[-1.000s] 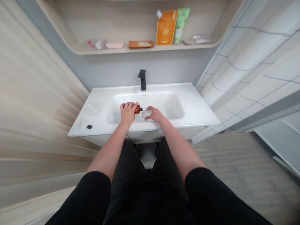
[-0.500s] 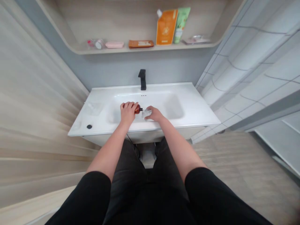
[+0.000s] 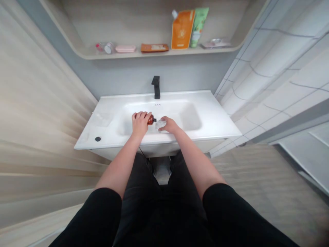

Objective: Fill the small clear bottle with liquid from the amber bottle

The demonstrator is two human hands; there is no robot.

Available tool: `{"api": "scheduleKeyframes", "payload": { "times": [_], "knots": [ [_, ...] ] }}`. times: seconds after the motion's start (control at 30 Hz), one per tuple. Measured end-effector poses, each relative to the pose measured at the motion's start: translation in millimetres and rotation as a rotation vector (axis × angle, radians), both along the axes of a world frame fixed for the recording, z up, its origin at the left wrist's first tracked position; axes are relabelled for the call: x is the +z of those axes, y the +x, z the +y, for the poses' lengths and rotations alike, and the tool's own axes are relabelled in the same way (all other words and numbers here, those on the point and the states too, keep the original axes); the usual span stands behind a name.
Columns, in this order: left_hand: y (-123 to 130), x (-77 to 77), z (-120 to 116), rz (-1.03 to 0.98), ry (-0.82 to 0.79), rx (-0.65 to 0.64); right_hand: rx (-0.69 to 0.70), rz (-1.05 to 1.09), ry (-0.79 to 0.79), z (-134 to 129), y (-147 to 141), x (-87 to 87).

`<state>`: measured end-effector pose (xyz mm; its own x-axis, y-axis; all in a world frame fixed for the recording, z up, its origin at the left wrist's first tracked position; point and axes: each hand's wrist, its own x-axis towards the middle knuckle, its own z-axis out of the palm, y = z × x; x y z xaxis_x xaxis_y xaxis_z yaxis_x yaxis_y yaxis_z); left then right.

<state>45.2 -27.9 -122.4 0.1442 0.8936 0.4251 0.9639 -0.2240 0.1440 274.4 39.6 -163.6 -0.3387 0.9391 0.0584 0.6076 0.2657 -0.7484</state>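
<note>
Over the white sink basin, my left hand is wrapped round a reddish-brown bottle. The bottle is tilted on its side, with its dark neck pointing right. My right hand grips a small clear container, its thumb and fingers around the right side. The bottle's neck is right at the container's mouth; I cannot tell whether they touch. Most of the bottle's body is hidden under my left hand. Any liquid inside the container is too small to make out.
A black faucet rises behind the basin. On the left counter lie a clear tray-like piece and a small black cap. The shelf above carries an orange pouch, a green tube, a pink case and an orange packet.
</note>
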Motion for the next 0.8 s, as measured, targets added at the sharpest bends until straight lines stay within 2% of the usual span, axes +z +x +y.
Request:
{"api": "scheduleKeyframes", "payload": {
  "times": [0.8],
  "knots": [
    [-0.7,-1.8,0.6,0.010,0.029,-0.009,0.004,0.006,0.006,0.9,0.0,-0.8]
  ]
}}
